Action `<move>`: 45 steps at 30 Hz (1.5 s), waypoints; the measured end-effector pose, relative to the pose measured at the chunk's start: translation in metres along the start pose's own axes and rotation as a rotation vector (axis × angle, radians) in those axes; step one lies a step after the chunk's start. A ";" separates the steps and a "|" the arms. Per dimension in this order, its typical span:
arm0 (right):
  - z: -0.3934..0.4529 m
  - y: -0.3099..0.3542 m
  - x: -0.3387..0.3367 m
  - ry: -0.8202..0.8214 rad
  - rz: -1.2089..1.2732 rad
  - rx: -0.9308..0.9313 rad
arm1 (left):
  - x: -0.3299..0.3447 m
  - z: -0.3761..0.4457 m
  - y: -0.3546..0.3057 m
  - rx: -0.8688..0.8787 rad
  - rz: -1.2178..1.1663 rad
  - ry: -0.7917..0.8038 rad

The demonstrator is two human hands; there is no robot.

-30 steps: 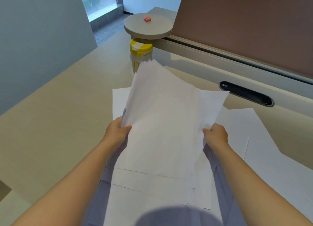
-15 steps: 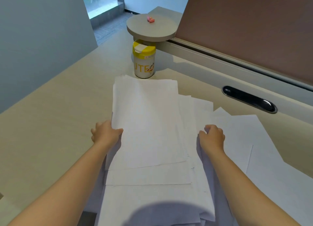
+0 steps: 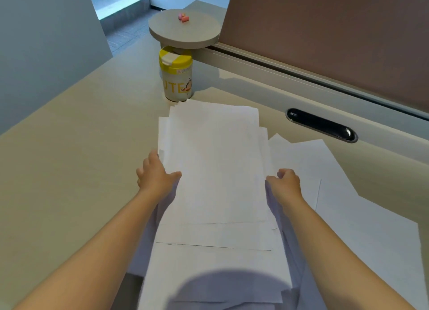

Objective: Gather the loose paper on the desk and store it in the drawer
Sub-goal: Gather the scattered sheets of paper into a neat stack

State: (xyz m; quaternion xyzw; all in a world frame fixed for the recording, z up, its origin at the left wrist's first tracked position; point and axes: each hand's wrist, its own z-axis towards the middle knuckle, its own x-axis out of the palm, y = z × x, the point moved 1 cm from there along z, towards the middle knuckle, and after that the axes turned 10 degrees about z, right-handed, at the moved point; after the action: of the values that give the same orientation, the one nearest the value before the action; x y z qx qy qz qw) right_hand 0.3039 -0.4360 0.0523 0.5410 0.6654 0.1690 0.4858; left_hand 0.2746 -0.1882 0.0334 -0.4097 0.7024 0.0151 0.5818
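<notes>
A loose stack of white paper (image 3: 216,165) lies on the beige desk (image 3: 69,170), its sheets unevenly aligned. My left hand (image 3: 155,175) grips the stack's left edge, thumb on top. My right hand (image 3: 286,184) is closed on the stack's right edge. More white sheets (image 3: 348,205) lie spread on the desk to the right of the stack, partly under it. No drawer is in view.
A white canister with a yellow lid (image 3: 176,75) stands just beyond the stack, under a round grey shelf (image 3: 184,30) holding small pink items (image 3: 183,17). A brown partition (image 3: 325,31) runs along the back, with a black cable slot (image 3: 321,125) below it.
The stack was tilted up off the desk a second ago; it now lies flat. Both hands lowered with it and stay on its two side edges.
</notes>
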 end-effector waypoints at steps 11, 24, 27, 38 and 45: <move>-0.035 0.008 0.029 0.345 0.140 -0.056 | -0.014 -0.005 0.024 -0.061 -0.426 0.082; -0.049 0.006 -0.040 0.334 0.574 -0.068 | -0.029 -0.062 -0.006 -0.097 -0.540 0.181; -0.053 -0.003 -0.068 0.320 0.603 -0.050 | -0.030 -0.081 -0.029 -0.075 -0.495 0.340; -0.041 -0.094 -0.166 0.041 0.105 -0.091 | 0.064 -0.158 -0.094 0.098 -0.322 0.255; -0.033 -0.158 -0.174 0.014 -0.497 -0.015 | 0.082 -0.171 -0.078 0.106 -0.247 0.065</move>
State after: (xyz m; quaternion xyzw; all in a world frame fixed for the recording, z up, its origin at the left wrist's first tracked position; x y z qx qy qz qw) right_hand 0.1786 -0.6368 0.0298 0.3560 0.7801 0.0528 0.5118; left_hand 0.1844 -0.3707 0.0554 -0.4623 0.6649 -0.1072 0.5769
